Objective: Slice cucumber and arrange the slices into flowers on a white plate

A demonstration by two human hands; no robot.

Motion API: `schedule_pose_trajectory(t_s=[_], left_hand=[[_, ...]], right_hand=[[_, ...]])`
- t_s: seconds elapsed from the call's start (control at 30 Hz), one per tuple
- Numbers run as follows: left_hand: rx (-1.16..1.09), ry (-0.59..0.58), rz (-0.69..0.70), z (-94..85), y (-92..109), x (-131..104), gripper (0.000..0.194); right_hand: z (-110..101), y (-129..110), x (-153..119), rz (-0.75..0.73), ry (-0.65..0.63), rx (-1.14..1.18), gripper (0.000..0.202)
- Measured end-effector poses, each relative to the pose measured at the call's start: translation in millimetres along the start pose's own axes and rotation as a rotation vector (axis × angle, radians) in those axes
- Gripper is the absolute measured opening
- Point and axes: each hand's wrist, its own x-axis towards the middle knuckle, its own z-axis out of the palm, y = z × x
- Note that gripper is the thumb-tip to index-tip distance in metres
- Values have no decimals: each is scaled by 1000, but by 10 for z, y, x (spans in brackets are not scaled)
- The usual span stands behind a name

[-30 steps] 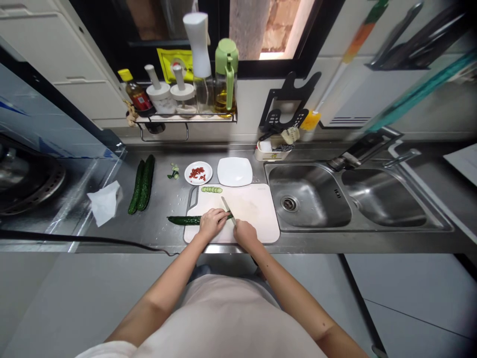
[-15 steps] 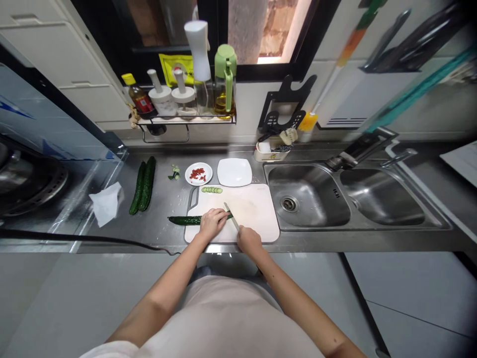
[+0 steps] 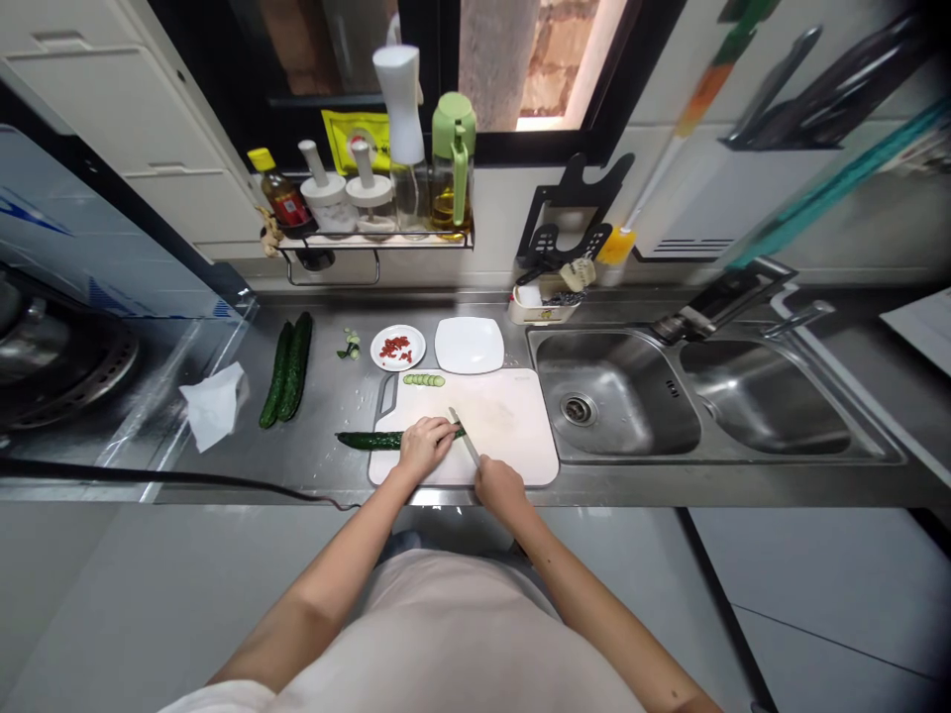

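A dark green cucumber (image 3: 368, 441) lies across the left part of a white cutting board (image 3: 520, 446), its left end sticking out past the board. My left hand (image 3: 423, 446) is closed over its right part, fingers near the cut end. In my right hand (image 3: 499, 485) is a kitchen knife (image 3: 466, 437), gripped by the handle, with the blade slanting up and left at the cucumber's right end. A short row of cucumber slices (image 3: 424, 380) rests at the board's upper left.
Behind the board stand a plate with chopped red pieces (image 3: 386, 360) and a white square plate (image 3: 470, 347). Two whole cucumbers (image 3: 287, 371), a paper towel (image 3: 214, 406) and trimmings (image 3: 349, 345) lie left. A double sink (image 3: 616, 396) is to the right.
The view has shifted very slightly. Both hands, the knife and the cucumber keep nearly the same places on the board.
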Motion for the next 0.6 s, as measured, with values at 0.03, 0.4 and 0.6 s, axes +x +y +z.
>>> schedule_pose_trajectory(t_s=[0.03,0.4,0.6], left_hand=[[0,-1,-2,-1,2,0,21],[-5,-29,-30,-38,30,9,22],[-15,-58,-62,-59,50,13,23]], right_hand=[[-16,-16,32,-2,-4,1,29],[-181,-195,381,-47,36,45,34],[-208,-210,376,-41,40,32,35]])
